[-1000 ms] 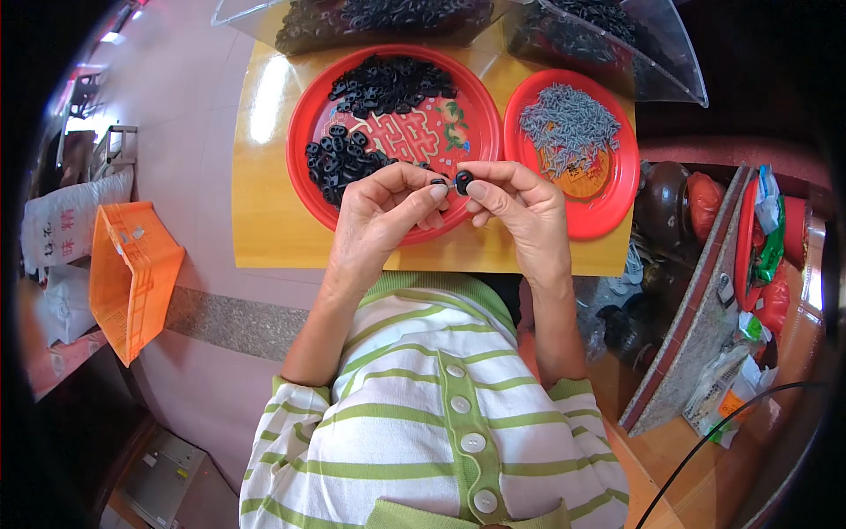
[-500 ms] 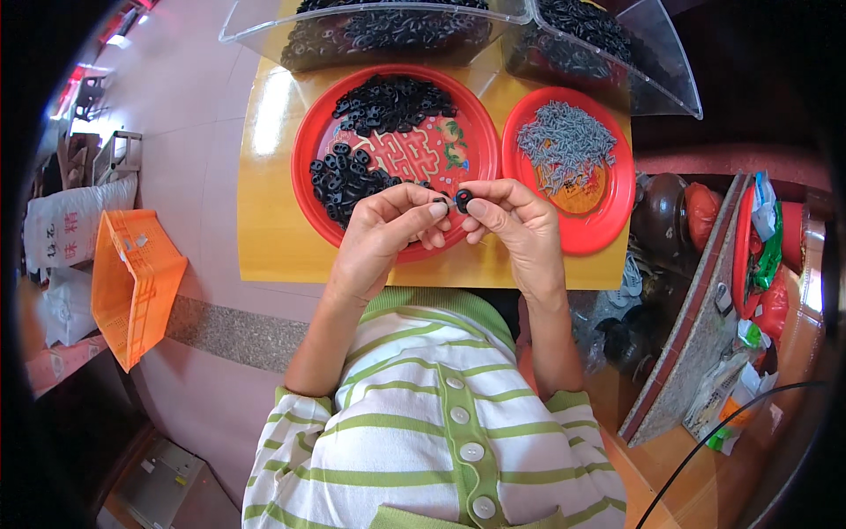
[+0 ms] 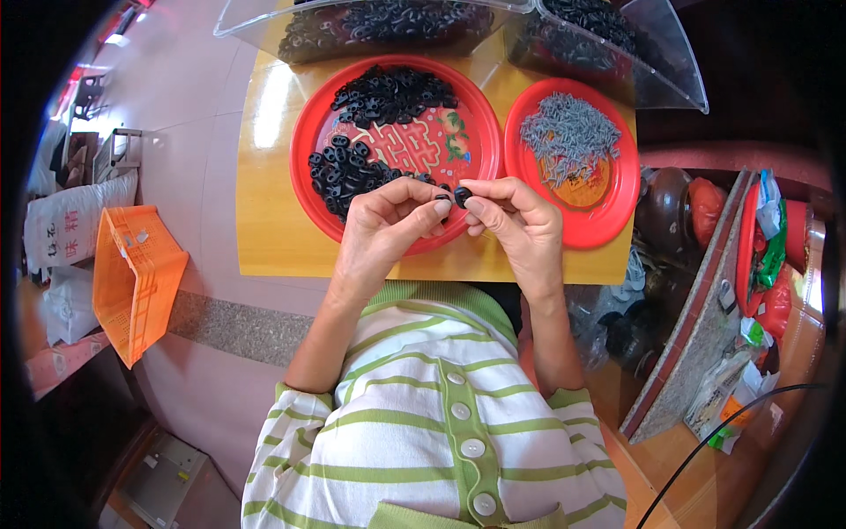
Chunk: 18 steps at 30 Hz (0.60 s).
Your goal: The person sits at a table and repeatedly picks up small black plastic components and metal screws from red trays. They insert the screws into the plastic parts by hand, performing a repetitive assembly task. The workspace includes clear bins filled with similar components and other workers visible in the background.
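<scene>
My left hand (image 3: pixel 388 220) and my right hand (image 3: pixel 520 225) meet over the near rim of a large red plate (image 3: pixel 480 145). Between the fingertips of both hands sits a small black ring-shaped part (image 3: pixel 463 195). Whether the left fingers also pinch something else is hidden. The large plate carries two heaps of the same black parts (image 3: pixel 388 95), one at the far side and one at the left. A smaller red plate (image 3: pixel 617 198) to the right holds a pile of small grey screws (image 3: pixel 568 137).
Both plates rest on a yellow wooden table (image 3: pixel 273 220). Clear plastic bins (image 3: pixel 397 22) with more black parts stand at the far edge. An orange crate (image 3: pixel 132 273) and white sacks (image 3: pixel 75 225) lie on the floor at left. Cluttered shelves (image 3: pixel 731 300) stand at right.
Both hands have stayed together at the plate's near rim, fingers shifting slightly around the small black part. The view has tilted a little.
</scene>
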### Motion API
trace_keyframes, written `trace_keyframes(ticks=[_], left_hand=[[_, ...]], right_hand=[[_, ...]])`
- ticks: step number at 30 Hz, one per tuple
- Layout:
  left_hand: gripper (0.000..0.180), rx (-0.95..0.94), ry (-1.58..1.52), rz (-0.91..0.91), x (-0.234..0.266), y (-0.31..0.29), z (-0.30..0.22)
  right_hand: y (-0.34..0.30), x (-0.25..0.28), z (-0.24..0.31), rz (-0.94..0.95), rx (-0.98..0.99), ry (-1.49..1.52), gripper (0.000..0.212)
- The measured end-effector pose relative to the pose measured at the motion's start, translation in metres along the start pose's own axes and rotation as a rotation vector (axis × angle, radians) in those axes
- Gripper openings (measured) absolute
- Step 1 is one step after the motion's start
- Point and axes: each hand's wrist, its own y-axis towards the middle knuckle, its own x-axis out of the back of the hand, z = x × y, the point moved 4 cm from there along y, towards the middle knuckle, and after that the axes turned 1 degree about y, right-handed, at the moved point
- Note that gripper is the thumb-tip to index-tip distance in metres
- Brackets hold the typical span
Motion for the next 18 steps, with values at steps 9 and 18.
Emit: trace_keyframes(ticks=[9,18], left_hand=[[0.014,-0.055,-0.017,0.026,-0.0033,0.0008,-0.0021],[0.015,-0.057,-0.099,-0.017,-0.0057,0.0025,-0.0010]], right_hand=[[0.0017,-0.0002,0.0011,-0.031,0.010,-0.023,0.017],[0.0027,-0.0071,-0.0027,-0.072,0.041,0.021,0.017]])
